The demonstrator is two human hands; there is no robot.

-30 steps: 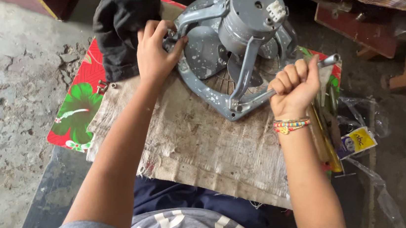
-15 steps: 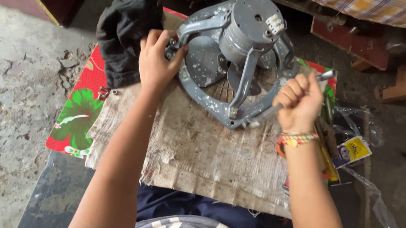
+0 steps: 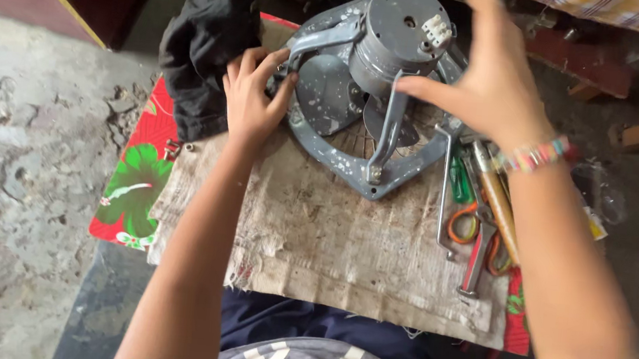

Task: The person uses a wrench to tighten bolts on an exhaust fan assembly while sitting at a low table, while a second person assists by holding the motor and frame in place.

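on a worn burlap sheet (image 3: 330, 235) at centre sits a grey metal fan frame (image 3: 371, 91) w/ round motor housing on top. left hand (image 3: 253, 99) is clamped on the frame's left rim, just beside a black cloth (image 3: 204, 43) to the far left. right hand (image 3: 493, 79) hovers over the frame's right side, fingers spread apart, holding nothing. pliers (image 3: 476, 253), scissors w/ orange handles (image 3: 462, 224) & a bent metal rod (image 3: 445, 188) lie right of the frame.
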